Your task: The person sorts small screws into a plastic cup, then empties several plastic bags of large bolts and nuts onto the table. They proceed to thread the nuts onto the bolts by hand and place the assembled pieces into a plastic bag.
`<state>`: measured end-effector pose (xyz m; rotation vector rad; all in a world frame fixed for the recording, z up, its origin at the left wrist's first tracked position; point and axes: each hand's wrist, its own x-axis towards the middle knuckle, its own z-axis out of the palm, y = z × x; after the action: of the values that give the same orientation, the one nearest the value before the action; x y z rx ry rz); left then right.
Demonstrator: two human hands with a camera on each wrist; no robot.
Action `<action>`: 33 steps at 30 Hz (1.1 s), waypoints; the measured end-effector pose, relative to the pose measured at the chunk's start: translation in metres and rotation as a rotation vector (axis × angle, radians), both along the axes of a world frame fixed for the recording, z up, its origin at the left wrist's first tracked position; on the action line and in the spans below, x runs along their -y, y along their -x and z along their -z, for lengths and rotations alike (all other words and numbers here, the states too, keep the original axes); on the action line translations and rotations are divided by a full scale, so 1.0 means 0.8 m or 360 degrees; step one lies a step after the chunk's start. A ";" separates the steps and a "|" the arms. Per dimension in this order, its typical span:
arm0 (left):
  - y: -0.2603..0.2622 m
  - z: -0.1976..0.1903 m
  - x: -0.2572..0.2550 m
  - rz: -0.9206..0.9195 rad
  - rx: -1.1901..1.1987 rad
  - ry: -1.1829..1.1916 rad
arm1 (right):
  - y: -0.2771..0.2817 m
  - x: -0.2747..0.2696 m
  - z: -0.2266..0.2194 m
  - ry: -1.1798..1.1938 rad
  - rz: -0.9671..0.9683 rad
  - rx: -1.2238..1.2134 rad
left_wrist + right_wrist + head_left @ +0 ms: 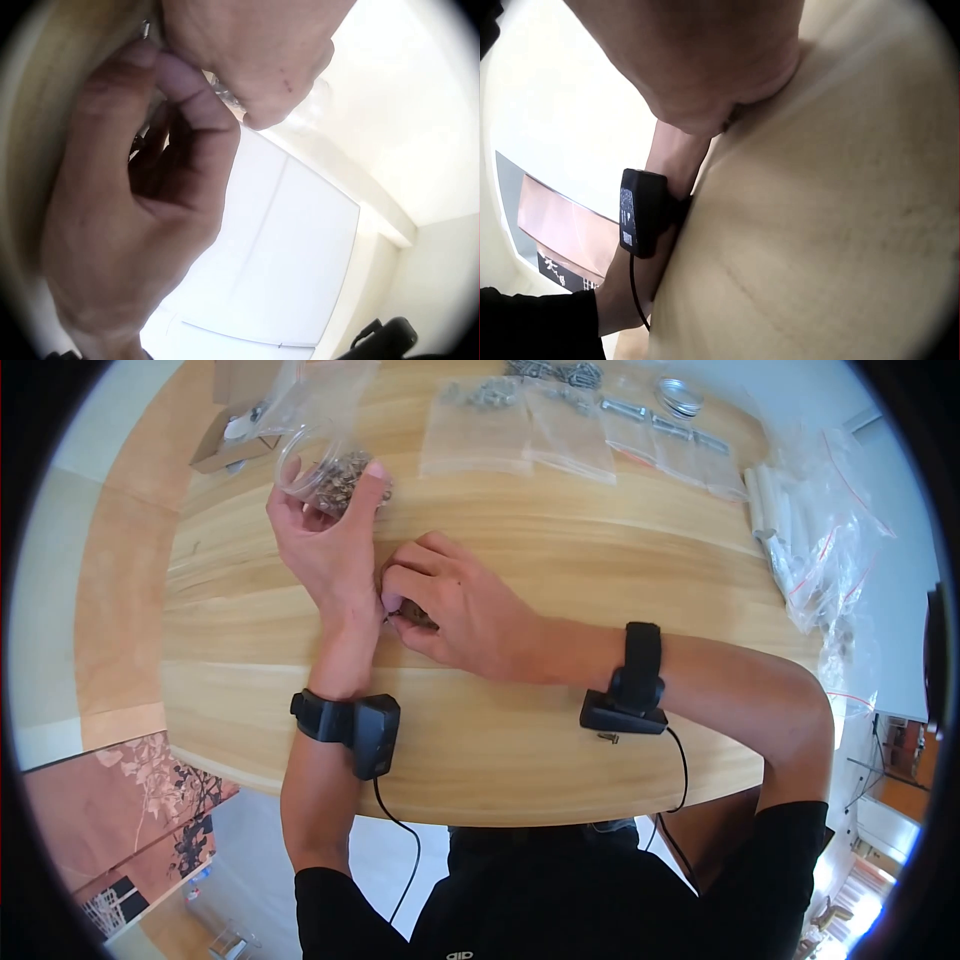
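Note:
My left hand (330,550) grips a clear plastic jar (300,475), tipped on its side, with many small brownish screws (345,482) in it. Low over the table beside my left wrist, my right hand (465,605) has its fingers curled around a small clump of brownish screws (418,616). The left wrist view shows its thumb and index finger meeting at a small shiny metal piece (145,30). In the right wrist view the back of this hand (705,67) hides most of what it holds.
Loose screws (608,737) lie near the table's front edge. Bags of hardware (480,435), bundled dark pieces (555,372) and metal lids (680,398) line the back. White tubes (770,505) and plastic bags (835,540) sit right; a cardboard box (235,450) stands back left.

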<state>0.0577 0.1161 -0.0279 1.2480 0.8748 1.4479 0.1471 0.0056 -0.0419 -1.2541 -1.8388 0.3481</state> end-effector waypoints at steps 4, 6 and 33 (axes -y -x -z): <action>-0.003 0.005 0.001 0.0019 0.0008 -0.0022 | -0.051 0.041 -0.013 0.0179 -0.0245 0.0001; -0.004 0.004 0.001 0.0006 -0.0091 -0.0011 | -0.081 0.084 -0.027 0.0335 -0.0400 -0.0038; -0.005 -0.005 0.012 0.0204 -0.0201 0.0081 | -0.123 0.156 -0.030 -0.0077 -0.0468 0.0738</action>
<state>0.0618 0.1061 -0.0241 1.3438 0.8935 1.2490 0.2458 -0.1192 -0.0178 -1.0918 -2.4235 0.1752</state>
